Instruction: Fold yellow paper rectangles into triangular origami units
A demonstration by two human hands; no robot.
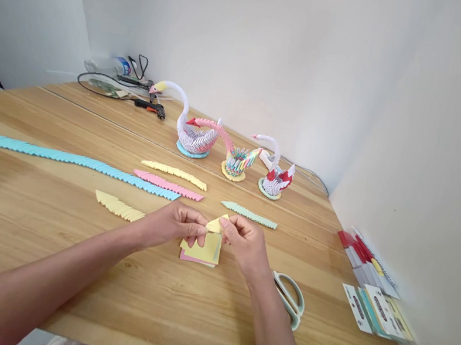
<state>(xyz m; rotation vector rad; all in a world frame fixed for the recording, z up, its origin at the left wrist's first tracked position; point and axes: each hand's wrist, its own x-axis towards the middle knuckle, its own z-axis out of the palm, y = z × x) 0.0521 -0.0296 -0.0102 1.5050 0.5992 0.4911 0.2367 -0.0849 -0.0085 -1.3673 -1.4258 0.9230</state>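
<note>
A small folded piece of yellow paper (216,224) is held up between my two hands near the middle of the view. My left hand (183,224) pinches its left corner, and my right hand (243,240) has thumb and fingers closed on its right side. Just beneath them lies a stack of paper squares (203,249), yellow on top with pink showing below. Green-handled scissors (291,299) rest to the right, partly behind my right forearm. Around the hands lie a short yellow chain (117,206), a pink chain (168,185) and a pale green chain (250,214) of folded paper.
Three folded-paper swans (195,139) stand toward the back. A long blue chain (46,152) stretches left, near another yellow chain (174,173). Cables, a glue gun (150,106) and a bottle (109,65) lie at the back left. Paper packs (382,312) sit by the right wall.
</note>
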